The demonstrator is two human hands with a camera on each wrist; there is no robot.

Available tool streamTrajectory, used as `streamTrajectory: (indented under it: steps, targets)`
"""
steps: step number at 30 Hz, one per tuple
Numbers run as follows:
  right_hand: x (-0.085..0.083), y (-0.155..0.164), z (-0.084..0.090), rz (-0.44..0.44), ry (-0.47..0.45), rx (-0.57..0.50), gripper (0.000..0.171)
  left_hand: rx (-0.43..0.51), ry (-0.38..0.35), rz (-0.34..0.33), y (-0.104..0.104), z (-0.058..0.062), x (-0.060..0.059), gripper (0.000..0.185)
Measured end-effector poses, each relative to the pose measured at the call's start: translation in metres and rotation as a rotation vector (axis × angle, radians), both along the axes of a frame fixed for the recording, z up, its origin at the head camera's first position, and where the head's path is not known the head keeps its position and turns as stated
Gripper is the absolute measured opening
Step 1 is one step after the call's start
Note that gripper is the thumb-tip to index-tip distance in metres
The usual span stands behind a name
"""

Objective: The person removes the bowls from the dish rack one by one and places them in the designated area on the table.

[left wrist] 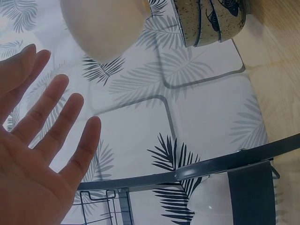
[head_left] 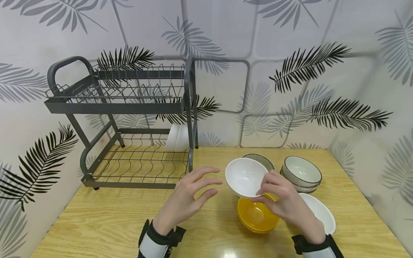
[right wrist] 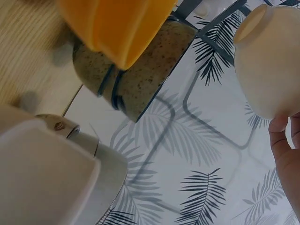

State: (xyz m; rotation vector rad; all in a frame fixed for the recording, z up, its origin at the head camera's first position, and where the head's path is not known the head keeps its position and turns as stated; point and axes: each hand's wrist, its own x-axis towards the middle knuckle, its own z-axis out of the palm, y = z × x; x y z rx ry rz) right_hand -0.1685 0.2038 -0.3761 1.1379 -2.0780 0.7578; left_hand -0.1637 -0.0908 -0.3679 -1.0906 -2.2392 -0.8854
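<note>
A white bowl (head_left: 246, 176) is held up above the table, tilted so its inside faces the head camera. My right hand (head_left: 284, 200) pinches its right rim between thumb and fingers; the right wrist view shows the outside of this white bowl (right wrist: 269, 61) with the thumb against it. To its left, my left hand (head_left: 190, 199) is spread, fingers apart from the bowl and holding nothing. Below the white bowl, stacked yellow bowls (head_left: 258, 216) stand on the table. Just behind is a speckled bowl (head_left: 262, 161), partly hidden by the white one.
A two-tier dark dish rack (head_left: 129, 185) stands at the left, with white bowls (head_left: 177, 138) on edge at its lower right. Stacked pale bowls with dark rims (head_left: 301, 172) and a white dish (head_left: 319, 211) occupy the table's right side. A leaf-patterned wall (head_left: 222, 86) rises behind.
</note>
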Motion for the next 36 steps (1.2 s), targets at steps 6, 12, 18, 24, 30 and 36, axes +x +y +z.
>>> streamTrajectory:
  steps: [6,12,18,24,30,36]
  targets:
    - [0.004,0.012,-0.005,0.011,-0.001,-0.049,0.036,-0.001,-0.001,0.008,0.000,-0.001,0.000,0.021]
    - [0.007,0.023,-0.011,0.009,0.051,-0.107,0.035,-0.001,-0.007,0.003,0.000,-0.001,0.001,0.021]
    - [0.011,0.033,-0.015,-0.020,0.055,-0.148,0.035,0.004,-0.019,-0.001,-0.001,-0.001,0.001,0.021]
    - [0.017,0.045,-0.018,-0.099,0.043,-0.161,0.039,0.007,-0.015,-0.005,-0.001,-0.001,0.000,0.022]
    - [0.020,0.056,-0.024,-0.137,0.073,-0.171,0.044,0.003,-0.021,0.003,-0.002,-0.001,0.000,0.022]
    - [0.023,0.066,-0.028,-0.151,0.087,-0.191,0.047,0.003,-0.002,0.002,-0.002,-0.001,0.000,0.022]
